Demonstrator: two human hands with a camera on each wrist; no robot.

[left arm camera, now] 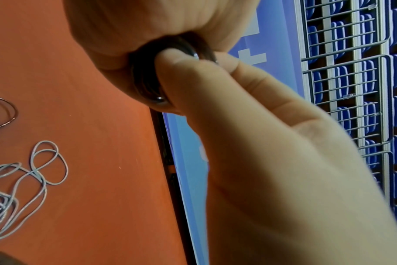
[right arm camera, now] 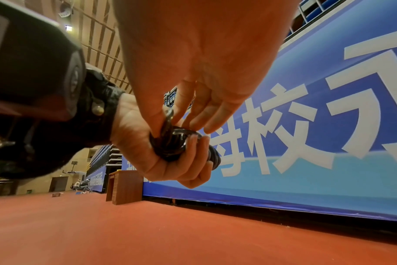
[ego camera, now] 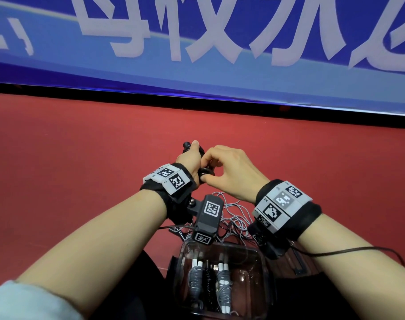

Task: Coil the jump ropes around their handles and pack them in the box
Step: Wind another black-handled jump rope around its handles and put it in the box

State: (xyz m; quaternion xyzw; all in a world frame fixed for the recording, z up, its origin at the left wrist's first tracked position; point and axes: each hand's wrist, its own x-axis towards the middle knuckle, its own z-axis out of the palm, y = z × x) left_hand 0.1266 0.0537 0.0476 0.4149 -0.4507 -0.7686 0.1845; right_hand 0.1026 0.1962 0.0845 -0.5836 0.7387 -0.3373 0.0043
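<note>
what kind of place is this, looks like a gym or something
Most likely an indoor sports hall: a red sports floor, a long blue banner with large white characters along its edge, and tiers of blue folding seats behind grey railings.

Left hand [ego camera: 190, 162] fisted; right hand [ego camera: 229, 168] pinching beside it.
</note>
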